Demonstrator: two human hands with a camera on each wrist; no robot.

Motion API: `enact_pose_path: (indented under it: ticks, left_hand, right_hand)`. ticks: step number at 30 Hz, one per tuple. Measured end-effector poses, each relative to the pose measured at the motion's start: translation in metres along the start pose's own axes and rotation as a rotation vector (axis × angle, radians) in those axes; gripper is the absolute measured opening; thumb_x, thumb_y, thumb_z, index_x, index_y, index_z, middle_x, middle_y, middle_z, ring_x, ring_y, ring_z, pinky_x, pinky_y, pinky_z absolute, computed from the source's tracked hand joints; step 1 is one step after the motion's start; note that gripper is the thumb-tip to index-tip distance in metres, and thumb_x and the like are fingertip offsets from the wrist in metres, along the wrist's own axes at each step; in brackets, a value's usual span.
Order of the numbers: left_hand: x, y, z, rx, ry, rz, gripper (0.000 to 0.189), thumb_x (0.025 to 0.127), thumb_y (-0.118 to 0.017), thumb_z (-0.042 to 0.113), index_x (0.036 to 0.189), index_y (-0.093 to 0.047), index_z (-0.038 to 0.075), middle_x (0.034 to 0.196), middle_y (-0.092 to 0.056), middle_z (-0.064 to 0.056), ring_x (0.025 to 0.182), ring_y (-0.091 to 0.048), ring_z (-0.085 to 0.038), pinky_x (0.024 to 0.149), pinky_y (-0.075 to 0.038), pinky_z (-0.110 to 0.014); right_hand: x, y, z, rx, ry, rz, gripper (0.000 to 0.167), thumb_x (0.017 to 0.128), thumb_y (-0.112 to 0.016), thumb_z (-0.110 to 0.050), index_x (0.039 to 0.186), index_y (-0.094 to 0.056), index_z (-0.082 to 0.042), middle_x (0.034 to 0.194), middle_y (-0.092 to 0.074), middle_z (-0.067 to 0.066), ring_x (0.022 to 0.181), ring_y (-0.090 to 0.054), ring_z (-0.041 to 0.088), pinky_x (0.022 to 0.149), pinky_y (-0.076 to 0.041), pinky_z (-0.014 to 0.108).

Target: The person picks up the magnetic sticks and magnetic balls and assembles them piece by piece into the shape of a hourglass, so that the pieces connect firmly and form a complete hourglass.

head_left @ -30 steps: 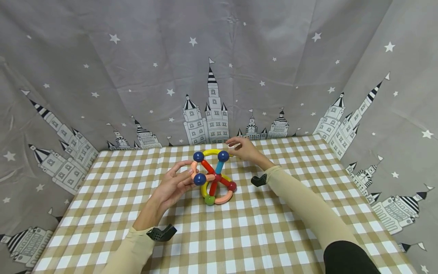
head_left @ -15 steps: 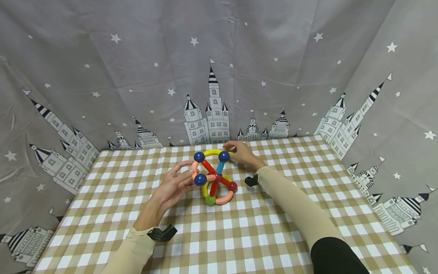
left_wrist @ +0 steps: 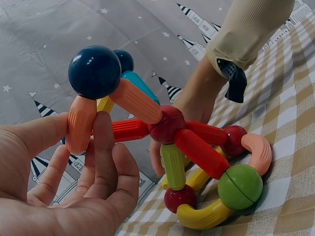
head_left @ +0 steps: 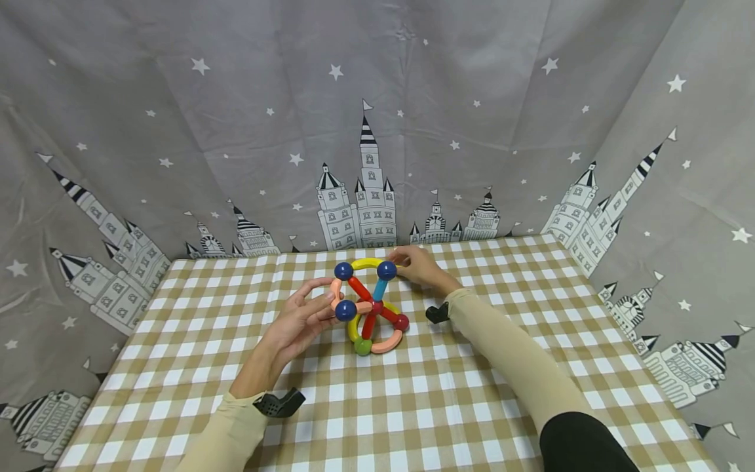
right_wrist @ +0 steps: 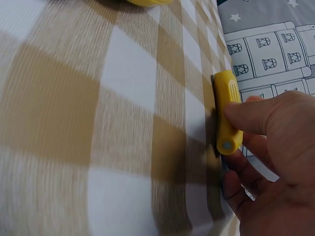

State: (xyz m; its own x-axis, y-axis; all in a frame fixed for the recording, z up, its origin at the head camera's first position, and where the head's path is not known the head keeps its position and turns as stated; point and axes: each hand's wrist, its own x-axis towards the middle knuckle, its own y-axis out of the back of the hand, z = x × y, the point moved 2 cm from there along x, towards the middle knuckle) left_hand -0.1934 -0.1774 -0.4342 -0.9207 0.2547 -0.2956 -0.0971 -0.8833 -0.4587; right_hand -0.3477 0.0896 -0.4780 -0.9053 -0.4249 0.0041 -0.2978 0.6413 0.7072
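Observation:
A ball-and-stick model made of coloured rods and balls stands on the checked cloth, around a central red ball (left_wrist: 166, 125). My left hand (head_left: 299, 320) pinches a peach curved rod (left_wrist: 80, 125) on its left side, just under a dark blue ball (left_wrist: 93, 73). Behind the model, my right hand (head_left: 420, 269) pinches a loose yellow rod (right_wrist: 227, 113) low over the cloth, thumb on top and fingers beneath. At the model's base are a green ball (left_wrist: 240, 187), a yellow curved rod (left_wrist: 204, 215) and another peach curved rod (left_wrist: 258, 153).
The brown-and-white checked tablecloth (head_left: 377, 413) covers the table. A grey curtain (head_left: 248, 85) printed with castles and stars hangs directly behind and along both sides. A yellow curved rod (head_left: 367, 263) bridges two dark blue balls at the model's top.
My right hand has come left and down behind the model, and its fingers have closed on the yellow rod. The left hand and the model have stayed nearly still.

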Motion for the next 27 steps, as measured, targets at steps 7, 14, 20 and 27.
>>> enact_pose_path:
  ticks: [7, 14, 20, 27]
  left_hand:
    - [0.0, -0.001, 0.001, -0.004, 0.013, 0.017, 0.055, 0.101, -0.067, 0.013, 0.15, -0.042, 0.013, 0.113, -0.057, -0.01, 0.087, -0.069, -0.02, 0.089, -0.057, -0.039]
    - [0.001, 0.0, -0.001, -0.003, 0.017, 0.023, 0.059, 0.1, -0.069, 0.014, 0.152, -0.041, 0.013, 0.118, -0.055, -0.011, 0.09, -0.069, -0.021, 0.089, -0.057, -0.038]
    - [0.001, 0.0, -0.002, -0.01, 0.0, -0.003, 0.048, 0.102, -0.066, 0.012, 0.145, -0.046, 0.014, 0.114, -0.059, -0.01, 0.089, -0.07, -0.019, 0.09, -0.057, -0.04]
    - [0.0, -0.001, -0.001, -0.005, 0.004, 0.011, 0.045, 0.101, -0.066, 0.013, 0.142, -0.048, 0.016, 0.112, -0.058, -0.009, 0.087, -0.07, -0.018, 0.09, -0.056, -0.039]
  right_hand:
    - [-0.015, 0.019, 0.005, -0.047, 0.01, -0.061, 0.028, 0.093, -0.072, -0.003, 0.12, -0.073, -0.006, 0.113, -0.073, 0.011, 0.104, -0.067, 0.028, 0.094, -0.053, 0.042]
    - [-0.023, 0.029, 0.013, -0.06, -0.019, -0.162, 0.031, 0.095, -0.068, -0.001, 0.126, -0.071, -0.004, 0.12, -0.072, 0.012, 0.104, -0.066, 0.026, 0.092, -0.054, 0.039]
    - [-0.032, 0.035, 0.007, -0.117, -0.02, -0.189, 0.033, 0.094, -0.063, 0.002, 0.126, -0.07, -0.002, 0.121, -0.071, 0.016, 0.107, -0.066, 0.03, 0.095, -0.053, 0.044]
    - [-0.044, 0.046, 0.001, -0.154, -0.026, -0.163, 0.028, 0.091, -0.067, 0.002, 0.116, -0.075, -0.009, 0.116, -0.071, 0.013, 0.109, -0.064, 0.032, 0.097, -0.051, 0.048]
